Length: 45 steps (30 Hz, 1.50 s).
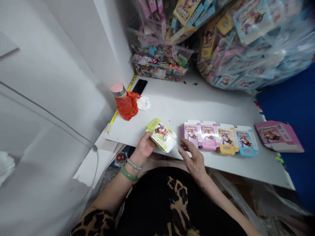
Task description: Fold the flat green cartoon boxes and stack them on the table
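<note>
My left hand (145, 146) grips a small green cardboard box (162, 133) by its near left side, thumb on the printed face. The white flaps at the box's right end stand out. To the right of it, my right hand (193, 157) hovers at the table's front edge with fingers bent and apart, holding nothing. Just beyond its fingertips begins a row of similar printed boxes: a purple box (191, 134), a pink box (208, 135), a yellow box (226, 139) and a blue box (246, 141), their flaps sticking out at the top.
A pink box (278, 136) lies at the table's right end. On the left stand a pink-lidded bottle in a red bag (126, 103), a crumpled tissue (144, 103) and a phone (139, 87). Large clear bags (256, 59) of boxes fill the back; a wall (61, 82) borders the left.
</note>
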### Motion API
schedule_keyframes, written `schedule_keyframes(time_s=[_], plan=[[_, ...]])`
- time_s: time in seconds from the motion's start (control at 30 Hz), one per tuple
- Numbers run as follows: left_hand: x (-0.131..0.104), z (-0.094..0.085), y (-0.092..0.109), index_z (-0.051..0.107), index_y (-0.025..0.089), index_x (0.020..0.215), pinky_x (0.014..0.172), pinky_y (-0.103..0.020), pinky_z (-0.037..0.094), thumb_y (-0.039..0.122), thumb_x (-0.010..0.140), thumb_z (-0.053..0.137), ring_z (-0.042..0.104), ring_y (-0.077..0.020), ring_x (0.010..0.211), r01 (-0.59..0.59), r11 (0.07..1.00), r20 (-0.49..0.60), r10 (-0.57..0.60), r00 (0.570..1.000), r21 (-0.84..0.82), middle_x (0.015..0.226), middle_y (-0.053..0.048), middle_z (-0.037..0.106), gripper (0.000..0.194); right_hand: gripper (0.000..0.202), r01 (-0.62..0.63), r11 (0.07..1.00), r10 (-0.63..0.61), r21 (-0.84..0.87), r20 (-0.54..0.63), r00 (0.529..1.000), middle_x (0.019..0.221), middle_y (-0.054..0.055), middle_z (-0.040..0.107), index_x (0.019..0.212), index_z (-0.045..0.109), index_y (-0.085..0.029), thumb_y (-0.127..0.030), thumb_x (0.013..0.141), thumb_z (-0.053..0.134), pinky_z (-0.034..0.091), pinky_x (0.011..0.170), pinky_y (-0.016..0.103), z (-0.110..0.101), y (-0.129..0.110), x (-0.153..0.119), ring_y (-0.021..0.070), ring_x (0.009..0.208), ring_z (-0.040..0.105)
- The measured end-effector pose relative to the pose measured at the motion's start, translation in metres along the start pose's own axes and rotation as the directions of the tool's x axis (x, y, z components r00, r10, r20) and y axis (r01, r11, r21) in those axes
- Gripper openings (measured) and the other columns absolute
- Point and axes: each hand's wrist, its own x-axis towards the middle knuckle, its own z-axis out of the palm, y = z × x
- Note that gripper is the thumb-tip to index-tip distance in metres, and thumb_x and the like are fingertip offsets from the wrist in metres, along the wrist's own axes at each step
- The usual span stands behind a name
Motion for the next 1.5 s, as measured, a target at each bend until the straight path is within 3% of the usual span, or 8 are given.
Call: schedule_keyframes(time_s=[0.07,0.17,0.4,0.63,0.9,1.07,1.2,1.5], plan=[[0.001,0.000,-0.002,0.064,0.018,0.113,0.088,-0.036,0.055,0.020,0.072,0.069,0.067,-0.0243,0.104,-0.019,1.000,-0.009,0.019,1.000,0.003,0.107,-0.005,0.075,0.041,0.053,-0.346,0.907,0.303,0.240,0.197,0.932,0.114,0.013,0.070,0.131,0.057,-0.021,-0.045,0.085,0.066,0.060,0.078,0.046,0.003,-0.005,0.002,0.0277,0.096,0.069],[0.000,0.004,-0.007,0.062,0.019,0.115,0.095,-0.037,0.052,0.024,0.072,0.069,0.061,-0.0261,0.119,-0.081,0.996,0.057,0.080,0.995,0.029,0.114,-0.006,0.073,0.044,0.063,-0.563,0.677,0.357,0.474,0.457,0.815,0.121,0.012,0.068,0.134,0.052,-0.023,-0.048,0.078,0.070,0.060,0.078,0.041,0.013,-0.019,0.009,0.0266,0.099,0.068],[-0.016,0.001,-0.014,0.059,0.025,0.125,0.098,-0.038,0.050,0.017,0.062,0.075,0.060,-0.0248,0.119,-0.119,0.977,0.116,0.099,0.988,0.176,0.119,-0.004,0.071,0.065,0.055,-0.547,0.628,0.429,0.553,0.340,0.837,0.105,0.007,0.069,0.119,0.057,-0.022,-0.041,0.070,0.075,0.052,0.062,0.029,0.019,-0.026,0.028,0.0188,0.079,0.064],[-0.029,-0.032,0.020,0.069,0.017,0.108,0.094,-0.041,0.051,0.059,0.065,0.080,0.062,-0.0314,0.114,0.072,0.947,0.173,-0.131,0.976,0.313,0.113,-0.013,0.072,0.061,0.049,-0.538,0.717,0.307,0.443,0.493,0.814,0.087,0.002,0.071,0.109,0.070,-0.020,-0.029,0.062,0.078,0.048,0.062,0.029,-0.014,-0.033,0.054,0.0193,0.074,0.062],[-0.047,-0.009,0.001,0.067,0.016,0.115,0.082,-0.035,0.055,0.018,0.060,0.086,0.070,-0.0251,0.092,0.173,0.855,0.271,-0.337,0.902,0.489,0.112,-0.014,0.072,0.058,0.045,-0.571,0.762,0.403,0.305,0.466,0.788,0.086,0.003,0.071,0.100,0.072,-0.020,-0.030,0.056,0.079,0.051,0.068,0.034,-0.005,-0.026,0.063,0.0210,0.077,0.063],[-0.039,-0.010,-0.010,0.067,0.016,0.107,0.075,-0.035,0.056,0.020,0.060,0.083,0.071,-0.0241,0.083,0.069,0.894,0.085,-0.119,0.989,0.443,0.102,-0.010,0.075,0.050,0.065,-0.459,0.847,0.393,0.269,0.265,0.880,0.109,0.009,0.069,0.127,0.061,-0.020,-0.042,0.068,0.073,0.053,0.067,0.034,0.013,-0.009,0.054,0.0185,0.076,0.061],[-0.020,-0.016,-0.007,0.068,0.014,0.100,0.076,-0.036,0.057,0.029,0.060,0.082,0.071,-0.0245,0.081,0.043,0.886,-0.077,-0.008,0.997,0.461,0.096,-0.010,0.077,0.045,0.055,-0.155,0.984,0.147,0.089,0.088,0.985,0.125,0.014,0.064,0.133,0.057,-0.022,-0.036,0.080,0.063,0.055,0.076,0.039,0.018,-0.002,0.035,0.0195,0.080,0.063],[0.015,0.011,-0.014,0.069,0.014,0.093,0.073,-0.036,0.057,0.029,0.059,0.081,0.071,-0.0246,0.079,0.020,0.861,-0.062,0.013,0.998,0.507,0.092,-0.009,0.077,0.039,0.023,0.065,0.996,-0.056,-0.062,0.137,0.989,0.098,0.008,0.074,0.101,0.071,-0.025,-0.027,0.089,0.052,0.057,0.080,0.040,-0.007,0.005,0.012,0.0251,0.090,0.070]])
